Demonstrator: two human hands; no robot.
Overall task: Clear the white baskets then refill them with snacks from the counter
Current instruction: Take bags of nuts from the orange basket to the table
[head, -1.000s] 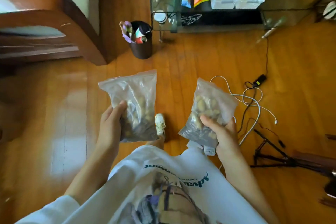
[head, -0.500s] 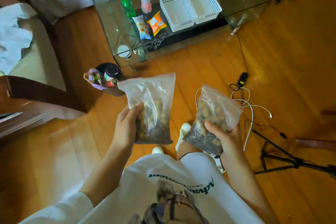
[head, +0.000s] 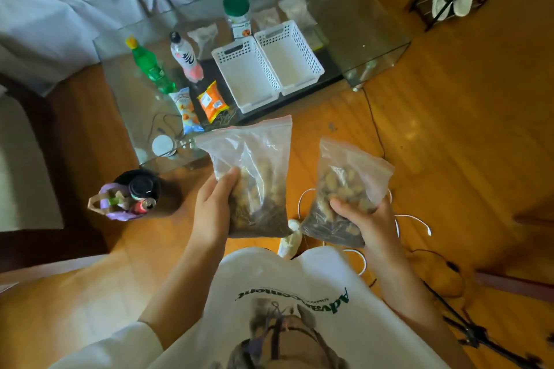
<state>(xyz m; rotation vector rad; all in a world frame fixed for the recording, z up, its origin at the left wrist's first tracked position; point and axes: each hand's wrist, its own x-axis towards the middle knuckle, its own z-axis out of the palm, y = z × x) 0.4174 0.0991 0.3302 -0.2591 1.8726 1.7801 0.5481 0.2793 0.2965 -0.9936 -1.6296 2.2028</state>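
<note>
Glass bench (head: 374, 48) carries two empty white baskets (head: 266, 69); left hand (head: 214, 207) grip and right hand (head: 364, 219) grip each clutch a zip bag of snacks (head: 254, 177). Risk: thin plastic slipping mid-carry.

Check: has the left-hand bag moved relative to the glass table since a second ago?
Yes. The left hand's bag has come closer to the glass table; its top edge now overlaps the table's near edge.
</note>
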